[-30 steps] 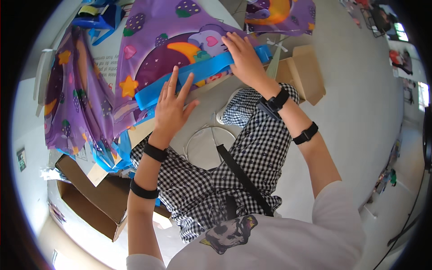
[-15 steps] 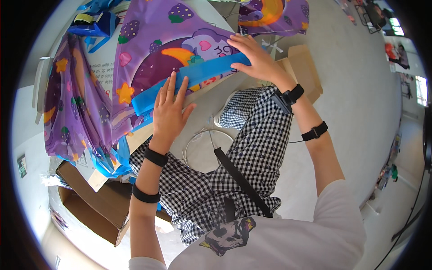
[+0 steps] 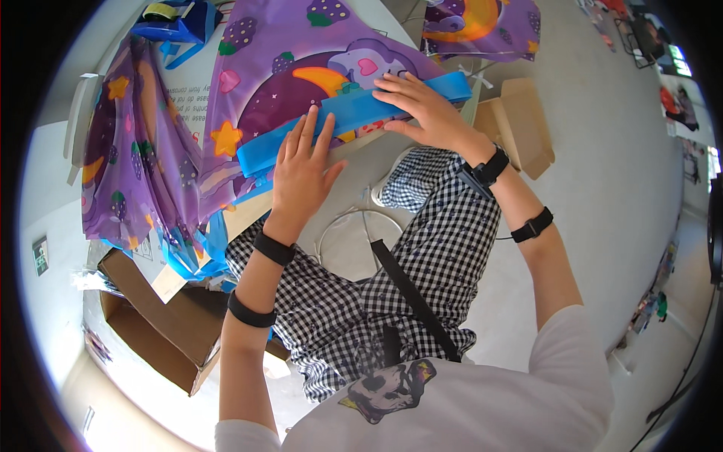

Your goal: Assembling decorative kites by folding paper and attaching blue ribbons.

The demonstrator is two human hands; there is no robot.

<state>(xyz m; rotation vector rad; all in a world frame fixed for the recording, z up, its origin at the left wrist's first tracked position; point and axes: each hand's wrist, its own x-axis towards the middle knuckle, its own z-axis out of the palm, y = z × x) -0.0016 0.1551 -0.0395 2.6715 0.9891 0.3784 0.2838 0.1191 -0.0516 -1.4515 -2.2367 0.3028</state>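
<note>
A purple printed bag or sheet (image 3: 263, 90), patterned with berries, stars and a moon, lies over the table in front of me. Along its near side runs a flat bright blue strip (image 3: 350, 111). My left hand (image 3: 305, 162) rests at the near edge of this strip, fingers extended and slightly spread. Toward the strip's right part, my right hand (image 3: 425, 113) lies flat across it, fingers stretched out. Neither hand grips anything. Whether the strip is joined to the purple material, I cannot tell.
More purple material (image 3: 139, 158) hangs in folds at the left. A blue tape dispenser (image 3: 177, 22) stands at the far left. Open cardboard boxes sit below left (image 3: 162, 324) and at the right (image 3: 516, 128). Another purple printed piece (image 3: 482, 30) lies far right.
My right hand has come down flatter onto the blue strip and shifted inward along it, uncovering its right end. The left hand stays at the strip's near edge. The whole view has shifted slightly.
</note>
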